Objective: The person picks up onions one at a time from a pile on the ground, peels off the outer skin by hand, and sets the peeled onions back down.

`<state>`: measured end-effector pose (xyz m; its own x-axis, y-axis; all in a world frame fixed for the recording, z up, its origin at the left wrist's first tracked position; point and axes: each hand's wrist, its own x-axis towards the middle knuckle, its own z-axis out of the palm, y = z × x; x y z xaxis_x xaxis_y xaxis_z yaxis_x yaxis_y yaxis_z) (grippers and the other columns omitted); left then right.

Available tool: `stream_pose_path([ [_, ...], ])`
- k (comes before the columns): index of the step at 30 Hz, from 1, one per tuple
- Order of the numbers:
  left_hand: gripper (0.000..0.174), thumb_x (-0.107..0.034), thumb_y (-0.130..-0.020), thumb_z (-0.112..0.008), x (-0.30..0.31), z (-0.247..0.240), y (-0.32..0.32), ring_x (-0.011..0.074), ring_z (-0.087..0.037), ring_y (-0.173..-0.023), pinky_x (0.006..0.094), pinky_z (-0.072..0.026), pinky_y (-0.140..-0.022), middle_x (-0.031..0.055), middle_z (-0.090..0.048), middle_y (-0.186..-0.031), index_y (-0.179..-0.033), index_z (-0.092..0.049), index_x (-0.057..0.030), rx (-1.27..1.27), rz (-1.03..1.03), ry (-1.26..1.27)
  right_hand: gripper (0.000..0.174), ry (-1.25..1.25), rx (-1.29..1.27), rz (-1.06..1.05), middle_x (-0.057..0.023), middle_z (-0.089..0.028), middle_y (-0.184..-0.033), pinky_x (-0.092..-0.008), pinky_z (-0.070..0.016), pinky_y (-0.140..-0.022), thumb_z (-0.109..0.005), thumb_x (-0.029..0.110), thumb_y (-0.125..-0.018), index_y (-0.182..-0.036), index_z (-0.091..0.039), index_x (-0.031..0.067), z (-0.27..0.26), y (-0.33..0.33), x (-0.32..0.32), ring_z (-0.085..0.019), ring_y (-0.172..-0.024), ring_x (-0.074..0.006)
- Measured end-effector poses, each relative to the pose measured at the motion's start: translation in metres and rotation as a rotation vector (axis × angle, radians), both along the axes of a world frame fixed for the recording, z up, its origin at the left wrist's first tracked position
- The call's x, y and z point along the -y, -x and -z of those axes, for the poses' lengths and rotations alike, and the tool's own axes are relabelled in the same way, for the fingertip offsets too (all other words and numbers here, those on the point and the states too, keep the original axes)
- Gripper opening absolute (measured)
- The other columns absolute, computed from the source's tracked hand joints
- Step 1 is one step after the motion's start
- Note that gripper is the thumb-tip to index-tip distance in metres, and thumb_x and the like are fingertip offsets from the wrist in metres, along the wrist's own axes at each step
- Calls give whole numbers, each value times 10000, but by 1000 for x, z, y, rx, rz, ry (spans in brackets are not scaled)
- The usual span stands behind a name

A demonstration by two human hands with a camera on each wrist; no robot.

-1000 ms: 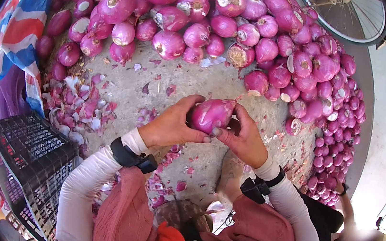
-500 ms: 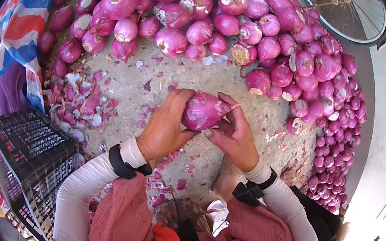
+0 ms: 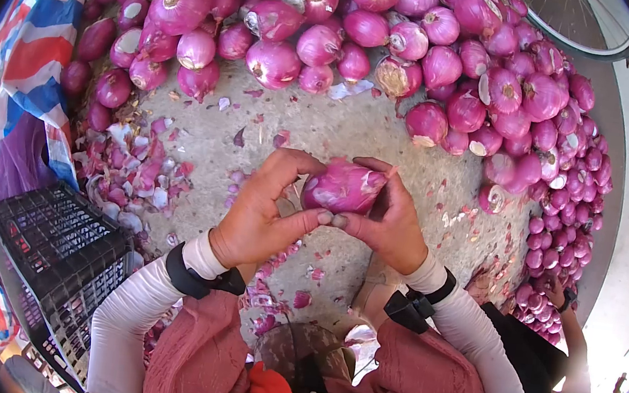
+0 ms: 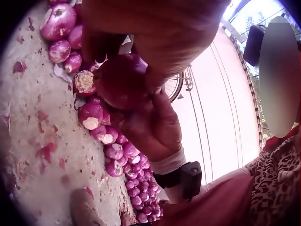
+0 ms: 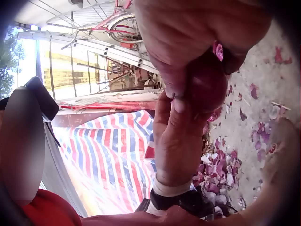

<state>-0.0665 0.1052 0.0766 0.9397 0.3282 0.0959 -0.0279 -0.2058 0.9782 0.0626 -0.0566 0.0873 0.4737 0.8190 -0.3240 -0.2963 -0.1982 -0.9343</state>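
Note:
A large red onion (image 3: 343, 187) is held between both hands over the concrete floor, its pointed neck toward the right hand. My left hand (image 3: 262, 206) grips its left side, thumb along the near face and fingers around the far side. My right hand (image 3: 390, 218) grips the neck end, and the two thumb tips meet at the near face. In the left wrist view the onion (image 4: 123, 82) sits dark in shadow between the hands. The right wrist view shows the onion (image 5: 207, 84) beneath the right hand's fingers, with the left hand (image 5: 176, 150) against it.
A heap of red onions (image 3: 272, 62) curves across the back and right side. Loose skins (image 3: 141, 167) lie at the left. A black plastic crate (image 3: 57, 243) stands near a striped tarp (image 3: 38, 45). A bicycle wheel (image 3: 587, 26) is at the back right; another person's hand (image 3: 554, 289) reaches into the heap.
Both hands keep hold of the onion, which has been turned and shifted slightly. The right thumb has come against the left thumb. Another person's hand has reappeared at the right of the heap.

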Motion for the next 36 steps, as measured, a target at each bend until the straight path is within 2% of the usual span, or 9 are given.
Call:
stream_pose_path([
  [4,351,-74,-711,-745,1,-3,-9,279,-562,-987,340,-445,-851,143,-538,-1073,-1010,-568,-27,43,50,-13,719,57,229,-95,-106,-549,-1171,-320,-480,-906,-816,133,-702,-1279,-405,6,5,-2,11,-565,-1062,-165],
  [13,283,-20,-716,-711,13,-5,-10,337,-564,-932,380,-483,-770,151,-542,-1029,-962,-569,-26,92,89,-290,696,105,159,-93,-96,-555,-1144,-289,-516,-804,-821,136,-689,-1255,-431,29,4,-6,19,-578,-992,-136],
  [16,254,-11,-709,-702,13,-4,-14,346,-560,-886,398,-478,-745,156,-536,-1016,-911,-549,-17,132,93,-341,697,138,135,-92,-87,-543,-1155,-291,-510,-828,-819,120,-685,-1257,-429,33,5,-8,22,-569,-1013,-141],
  [19,172,12,-765,-647,13,0,-14,284,-565,-834,353,-460,-744,143,-547,-962,-883,-525,-20,74,58,-321,702,84,115,-70,-77,-532,-1171,-295,-497,-864,-818,113,-683,-1262,-428,37,6,-11,24,-554,-1044,-146],
  [22,84,4,-837,-585,9,10,-11,228,-549,-809,318,-446,-723,120,-551,-895,-880,-513,-5,-27,-58,-190,705,56,82,-91,-70,-522,-1193,-297,-481,-897,-817,110,-685,-1268,-428,41,8,-14,27,-539,-1072,-147],
  [25,19,-6,-883,-540,2,26,-6,168,-528,-775,281,-432,-711,91,-554,-840,-878,-529,10,-294,-184,182,707,51,84,-124,-70,-525,-1197,-295,-481,-896,-816,107,-684,-1272,-430,46,7,-15,28,-542,-1066,-148],
  [31,80,-40,-856,-611,3,22,-4,149,-550,-739,265,-438,-681,58,-562,-797,-909,-582,12,-136,-101,-32,717,129,172,-118,-80,-545,-1174,-300,-506,-840,-819,109,-671,-1274,-437,54,11,-12,31,-554,-1046,-148],
  [34,165,-73,-804,-685,10,-7,-7,198,-574,-719,296,-456,-646,93,-571,-805,-909,-584,3,-126,73,-148,708,181,236,-111,-89,-555,-1160,-301,-515,-788,-823,129,-664,-1261,-451,50,9,-10,29,-567,-1026,-160],
  [36,214,-100,-772,-721,14,-9,-8,230,-575,-700,318,-462,-627,114,-567,-803,-905,-585,-2,-133,78,-242,702,232,330,-135,-95,-560,-1149,-301,-516,-759,-829,145,-652,-1245,-466,47,2,-9,26,-575,-1007,-171],
])
